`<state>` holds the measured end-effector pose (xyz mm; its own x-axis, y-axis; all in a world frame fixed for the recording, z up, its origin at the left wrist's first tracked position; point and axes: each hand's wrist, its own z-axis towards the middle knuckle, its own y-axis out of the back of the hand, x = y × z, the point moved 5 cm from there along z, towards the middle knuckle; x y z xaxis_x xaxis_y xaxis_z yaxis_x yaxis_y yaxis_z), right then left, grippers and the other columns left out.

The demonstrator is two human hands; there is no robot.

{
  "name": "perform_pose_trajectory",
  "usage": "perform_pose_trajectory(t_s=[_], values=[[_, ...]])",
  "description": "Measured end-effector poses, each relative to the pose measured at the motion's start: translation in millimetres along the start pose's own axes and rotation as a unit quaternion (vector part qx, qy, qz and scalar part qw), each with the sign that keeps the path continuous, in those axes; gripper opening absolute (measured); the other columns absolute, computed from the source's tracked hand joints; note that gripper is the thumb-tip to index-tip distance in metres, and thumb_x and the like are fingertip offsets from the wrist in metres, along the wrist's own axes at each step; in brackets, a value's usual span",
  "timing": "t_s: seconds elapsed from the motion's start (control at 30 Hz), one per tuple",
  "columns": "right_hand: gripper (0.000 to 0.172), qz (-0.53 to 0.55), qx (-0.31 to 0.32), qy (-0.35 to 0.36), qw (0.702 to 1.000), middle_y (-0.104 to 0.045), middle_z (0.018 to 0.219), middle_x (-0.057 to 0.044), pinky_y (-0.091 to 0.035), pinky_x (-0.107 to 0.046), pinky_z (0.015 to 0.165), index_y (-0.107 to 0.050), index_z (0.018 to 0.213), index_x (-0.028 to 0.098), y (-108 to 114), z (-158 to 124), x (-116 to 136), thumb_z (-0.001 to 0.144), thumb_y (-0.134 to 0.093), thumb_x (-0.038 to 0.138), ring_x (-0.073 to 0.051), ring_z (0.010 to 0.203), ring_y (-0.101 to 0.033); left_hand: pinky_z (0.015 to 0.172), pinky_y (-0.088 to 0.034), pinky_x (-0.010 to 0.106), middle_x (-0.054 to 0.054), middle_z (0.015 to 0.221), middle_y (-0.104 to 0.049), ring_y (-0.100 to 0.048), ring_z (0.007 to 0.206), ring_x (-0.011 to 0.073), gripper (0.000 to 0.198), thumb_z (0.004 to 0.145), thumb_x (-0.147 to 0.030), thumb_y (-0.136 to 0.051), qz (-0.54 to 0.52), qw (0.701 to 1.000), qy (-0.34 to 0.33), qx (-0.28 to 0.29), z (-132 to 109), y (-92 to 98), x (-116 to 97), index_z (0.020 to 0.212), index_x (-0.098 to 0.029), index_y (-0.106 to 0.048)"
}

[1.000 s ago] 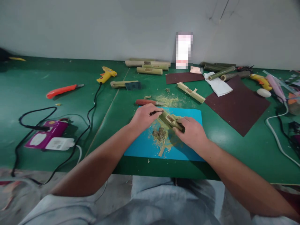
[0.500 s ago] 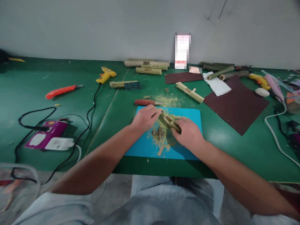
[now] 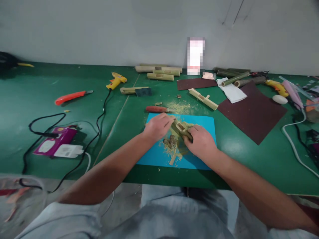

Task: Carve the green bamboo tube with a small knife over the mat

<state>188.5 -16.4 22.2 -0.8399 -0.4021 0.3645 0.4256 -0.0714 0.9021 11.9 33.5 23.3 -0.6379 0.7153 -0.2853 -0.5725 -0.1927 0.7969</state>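
A short bamboo tube (image 3: 181, 127) with a rectangular opening cut in its side lies slanted between my hands, over a blue mat (image 3: 201, 162). My left hand (image 3: 159, 126) is closed at its far left end; whether something small is also in those fingers is hidden. The near right end is gripped by my right hand (image 3: 201, 140), thumb on the near side. Just below the tube, small bamboo offcuts (image 3: 171, 140) and pale shavings (image 3: 172, 158) are scattered on the mat. Beyond my left hand lies a red-handled knife (image 3: 156, 109), its blade pointing right among sawdust.
More cut bamboo pieces (image 3: 203, 99) lie farther back, several near the wall. Brown sandpaper sheets (image 3: 253, 113) and white paper (image 3: 233, 91) are at right. A yellow glue gun (image 3: 116, 80), orange cutter (image 3: 71, 97) and purple power strip (image 3: 56, 141) with cables occupy the left.
The whole view has shifted slightly, so things appear a little farther right. Both hands keep their hold on the bamboo tube, with hardly any visible movement.
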Motion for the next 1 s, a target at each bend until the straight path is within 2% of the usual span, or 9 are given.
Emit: perform_pose_trajectory(t_s=[0.17, 0.4, 0.77, 1.0], values=[[0.014, -0.008, 0.002, -0.002, 1.000, -0.065, 0.089, -0.011, -0.047, -0.040, 0.081, -0.060, 0.081, 0.021, 0.2, 0.3, 0.5, 0.091, -0.055, 0.028, -0.027, 0.091, -0.059, 0.075, -0.055, 0.033, 0.009, 0.088, -0.067, -0.066, 0.084, 0.0203, 0.031, 0.103, -0.030, -0.044, 0.023, 0.999, -0.007, 0.029, -0.6, -2.0, -1.3, 0.108, -0.016, -0.071], [0.014, -0.001, 0.004, 0.002, 1.000, -0.065, 0.091, -0.012, -0.047, -0.041, 0.082, -0.062, 0.083, 0.021, -0.1, 0.3, -0.5, 0.091, -0.054, 0.029, -0.027, 0.093, -0.059, 0.074, -0.054, 0.033, 0.009, 0.085, -0.066, -0.065, 0.083, 0.0204, 0.032, 0.103, -0.029, -0.043, 0.052, 0.998, -0.017, 0.035, 0.9, -3.1, 1.3, 0.108, -0.016, -0.071], [0.011, -0.002, -0.009, 0.002, 1.000, -0.065, 0.090, -0.011, -0.047, -0.039, 0.080, -0.060, 0.081, 0.021, -0.9, -0.4, -0.9, 0.090, -0.057, 0.028, -0.026, 0.090, -0.059, 0.074, -0.053, 0.032, 0.008, 0.080, -0.064, -0.062, 0.079, 0.0195, 0.034, 0.103, -0.030, -0.041, 0.036, 0.999, -0.013, 0.033, 6.6, 0.7, -1.1, 0.093, -0.014, -0.069], [0.011, -0.004, -0.015, 0.005, 1.000, -0.065, 0.089, -0.011, -0.047, -0.039, 0.079, -0.058, 0.080, 0.022, -1.0, -0.6, -1.7, 0.089, -0.056, 0.027, -0.026, 0.090, -0.059, 0.072, -0.052, 0.030, 0.007, 0.078, -0.063, -0.062, 0.077, 0.0180, 0.035, 0.103, -0.030, -0.040, 0.046, 0.998, -0.025, 0.036, 7.7, 2.3, -1.8, 0.093, -0.014, -0.069]])
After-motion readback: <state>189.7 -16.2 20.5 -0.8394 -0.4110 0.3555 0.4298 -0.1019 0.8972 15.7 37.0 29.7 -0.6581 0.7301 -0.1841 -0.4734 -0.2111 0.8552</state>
